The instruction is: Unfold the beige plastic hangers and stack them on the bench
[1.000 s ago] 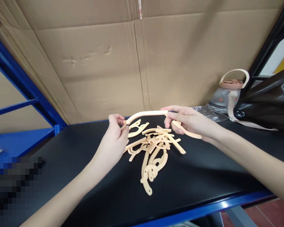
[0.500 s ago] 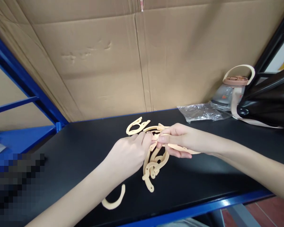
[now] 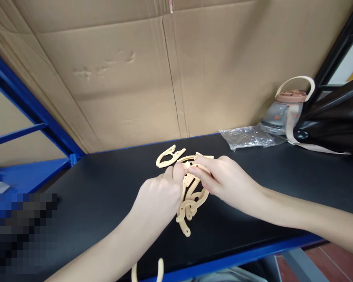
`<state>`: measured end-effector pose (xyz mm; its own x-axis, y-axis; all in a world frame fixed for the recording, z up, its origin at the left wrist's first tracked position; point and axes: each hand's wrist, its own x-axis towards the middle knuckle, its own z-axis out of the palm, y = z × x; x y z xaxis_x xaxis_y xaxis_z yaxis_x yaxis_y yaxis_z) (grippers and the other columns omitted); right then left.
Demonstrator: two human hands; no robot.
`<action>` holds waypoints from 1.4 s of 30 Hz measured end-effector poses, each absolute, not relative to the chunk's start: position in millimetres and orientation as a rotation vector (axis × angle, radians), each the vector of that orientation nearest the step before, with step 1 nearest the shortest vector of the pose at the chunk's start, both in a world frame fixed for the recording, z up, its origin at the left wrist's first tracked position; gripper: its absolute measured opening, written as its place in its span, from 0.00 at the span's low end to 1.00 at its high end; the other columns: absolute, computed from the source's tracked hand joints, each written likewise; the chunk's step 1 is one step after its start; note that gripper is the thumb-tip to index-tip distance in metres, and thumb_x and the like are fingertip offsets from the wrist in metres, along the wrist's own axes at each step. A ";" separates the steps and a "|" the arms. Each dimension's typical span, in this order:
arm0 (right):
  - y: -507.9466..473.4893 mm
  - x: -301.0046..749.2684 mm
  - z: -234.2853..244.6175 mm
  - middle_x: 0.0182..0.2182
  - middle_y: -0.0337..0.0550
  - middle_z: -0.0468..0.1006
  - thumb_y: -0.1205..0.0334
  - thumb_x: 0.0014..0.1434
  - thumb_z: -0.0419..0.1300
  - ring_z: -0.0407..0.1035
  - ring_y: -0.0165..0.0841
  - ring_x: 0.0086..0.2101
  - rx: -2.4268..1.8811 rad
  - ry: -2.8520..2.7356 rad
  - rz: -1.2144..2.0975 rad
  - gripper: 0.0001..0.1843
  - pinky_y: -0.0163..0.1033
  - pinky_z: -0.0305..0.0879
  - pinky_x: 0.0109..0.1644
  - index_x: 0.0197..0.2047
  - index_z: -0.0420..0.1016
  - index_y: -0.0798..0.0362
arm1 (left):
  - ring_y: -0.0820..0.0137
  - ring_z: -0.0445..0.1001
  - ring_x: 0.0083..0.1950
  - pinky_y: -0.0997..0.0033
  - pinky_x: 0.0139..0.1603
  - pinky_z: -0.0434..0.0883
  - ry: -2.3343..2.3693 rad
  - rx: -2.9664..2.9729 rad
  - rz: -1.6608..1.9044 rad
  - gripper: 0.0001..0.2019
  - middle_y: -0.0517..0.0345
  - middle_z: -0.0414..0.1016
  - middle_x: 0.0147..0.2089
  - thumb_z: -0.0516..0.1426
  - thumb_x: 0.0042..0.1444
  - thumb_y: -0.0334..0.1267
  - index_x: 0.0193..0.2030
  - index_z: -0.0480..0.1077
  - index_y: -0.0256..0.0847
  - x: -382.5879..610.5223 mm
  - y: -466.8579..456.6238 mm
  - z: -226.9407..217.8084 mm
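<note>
One sheet of creased brown cardboard (image 3: 120, 78) backs a single smooth, matte black desk (image 3: 111, 176) with a blue edge. One glossy black bag-like bundle (image 3: 332, 121) lies at the far right, beside one translucent, flared bottle (image 3: 282, 115) with a looped cream handle. Two bare hands meet over the middle: the left hand (image 3: 160, 194) and the right hand (image 3: 231, 182) both have their fingers closed narrowly on one curved cream piece (image 3: 202, 167), its ends partly hidden. Under them sits a tangled heap (image 3: 183, 225) of smooth, arched cream pieces, too overlapped to count. One crinkled clear packet (image 3: 247, 137) lies near the bottle; one folded looped piece (image 3: 164, 152) lies behind the heap; two cream prongs (image 3: 160, 268) show at the bottom edge.
</note>
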<state>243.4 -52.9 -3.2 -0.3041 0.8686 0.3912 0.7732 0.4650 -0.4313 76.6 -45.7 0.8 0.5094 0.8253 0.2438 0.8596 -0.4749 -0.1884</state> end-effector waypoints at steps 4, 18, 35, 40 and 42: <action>-52.2 239.7 -13.0 0.18 0.34 0.62 0.60 0.67 0.46 0.55 0.25 0.19 -1.268 -2.063 0.276 0.18 0.32 0.47 0.25 0.25 0.58 0.53 | 0.66 0.71 0.23 0.74 0.21 0.53 -1.545 -2.573 -0.322 0.11 0.52 0.73 0.30 0.43 0.61 0.32 0.41 0.65 0.39 75.1 -47.8 2.0; -15.4 248.8 -40.4 0.40 0.53 0.73 0.60 0.67 0.46 0.67 0.43 0.41 -1.305 -2.290 -0.457 0.17 0.45 0.64 0.41 0.51 0.68 0.60 | 0.80 0.53 0.16 0.82 0.14 0.54 -2.073 -3.110 -2.295 0.12 0.66 0.58 0.20 0.49 0.63 0.42 0.42 0.69 0.37 58.1 -12.7 19.7; -66.9 223.1 -18.5 0.35 0.47 0.79 0.52 0.62 0.55 0.74 0.31 0.34 -0.744 -1.342 1.688 0.14 0.35 0.68 0.38 0.34 0.64 0.55 | 0.74 0.68 0.32 0.72 0.35 0.70 -0.772 -2.462 -2.821 0.05 0.61 0.63 0.37 0.50 0.64 0.41 0.39 0.63 0.45 80.9 -26.6 -6.6; -51.9 229.2 -16.9 0.21 0.31 0.68 0.49 0.57 0.60 0.65 0.26 0.21 -0.928 -1.348 1.607 0.17 0.31 0.64 0.22 0.39 0.61 0.51 | 0.71 0.74 0.38 0.58 0.46 0.74 -0.532 -2.424 -2.632 0.04 0.58 0.66 0.45 0.51 0.64 0.41 0.43 0.63 0.46 82.1 -31.5 -9.7; -50.8 227.6 -19.4 0.22 0.31 0.66 0.46 0.55 0.61 0.62 0.25 0.20 -0.918 -1.442 1.639 0.19 0.30 0.62 0.21 0.41 0.64 0.52 | 0.69 0.75 0.40 0.56 0.48 0.75 -0.458 -2.395 -2.601 0.05 0.58 0.66 0.48 0.52 0.63 0.41 0.44 0.64 0.48 83.1 -36.1 -8.9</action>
